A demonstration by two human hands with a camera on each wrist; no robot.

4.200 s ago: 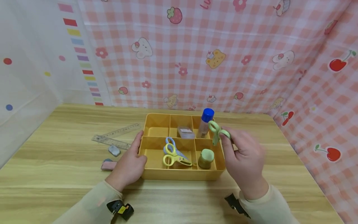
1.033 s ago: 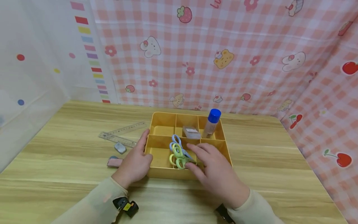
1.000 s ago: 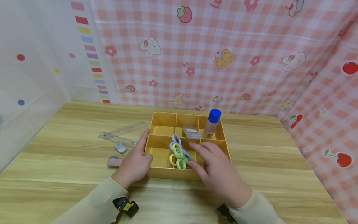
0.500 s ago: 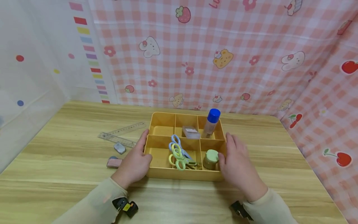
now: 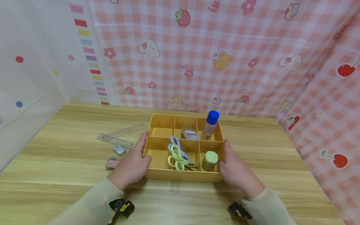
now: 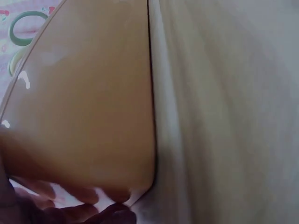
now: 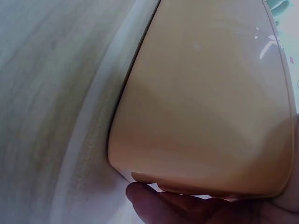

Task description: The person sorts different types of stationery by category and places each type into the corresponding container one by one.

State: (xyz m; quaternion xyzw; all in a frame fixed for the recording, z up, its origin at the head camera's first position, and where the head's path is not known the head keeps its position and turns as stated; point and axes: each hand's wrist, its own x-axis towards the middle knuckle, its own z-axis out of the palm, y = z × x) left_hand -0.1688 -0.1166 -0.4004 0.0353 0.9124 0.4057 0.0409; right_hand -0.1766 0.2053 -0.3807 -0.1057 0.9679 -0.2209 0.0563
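the orange tray (image 5: 184, 176) sits on the counter (image 5: 180, 203), long axis left to right, directly between left hand (image 5: 131, 167) and right hand (image 5: 238, 172), neither clearly nearer; both hands' fingers (image 5: 139, 145) grip its end walls, thumbs by the rim.

1. Tabletop (image 5: 281, 162): lt. wood-grain finish.
2. Clear plastic rulers (image 5: 115, 140), 2 arms in a V, overlapping at L end, w/ printed scale; lower arm partly hidden. Can't tell if joined.
3. Sm. rounded grey-blue block (image 5: 119, 149), just below rulers.
4. Pink block (image 5: 112, 163) w/ blue-grey rounded pc. behind; R end hidden.
5. Rear gingham cloth (image 5: 168, 75), pink/wht., hung upright. Prints incl. strawberry (image 5: 182, 17), bear head (image 5: 222, 61), cupcake (image 5: 290, 11), flower (image 5: 248, 7).
6. R-side gingham cloth (image 5: 317, 137), matching; red cherry print (image 5: 339, 160), grn. leaf.
7. L-side wht. sheet (image 5: 33, 81), w/ red dot (image 5: 19, 59), blue dot (image 5: 19, 104), yel. dot (image 5: 55, 72).
8. Vert. row of multicol. printed bars (image 5: 91, 58), beside rear gingham.
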